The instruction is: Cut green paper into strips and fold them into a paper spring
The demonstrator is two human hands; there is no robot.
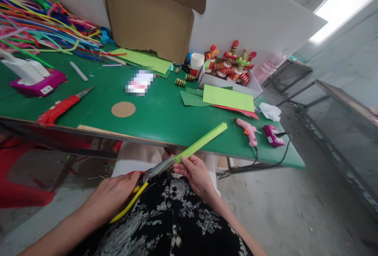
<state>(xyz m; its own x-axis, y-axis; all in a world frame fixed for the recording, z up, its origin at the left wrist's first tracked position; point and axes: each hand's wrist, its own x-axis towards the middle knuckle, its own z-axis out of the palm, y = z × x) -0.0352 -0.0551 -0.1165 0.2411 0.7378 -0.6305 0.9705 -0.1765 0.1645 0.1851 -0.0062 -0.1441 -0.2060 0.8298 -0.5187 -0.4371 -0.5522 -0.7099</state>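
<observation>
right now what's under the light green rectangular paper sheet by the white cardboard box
Dark green paper shows at the left, red paper along the near edge; the light green sheet hides anything else beneath.

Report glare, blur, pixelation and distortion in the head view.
Head view: the bright patch at upper right is blown out; head view: pixelation masks an item on the green table; head view: the far-right desk looks stretched and soft, the scissors and green strip clearer.
</observation>
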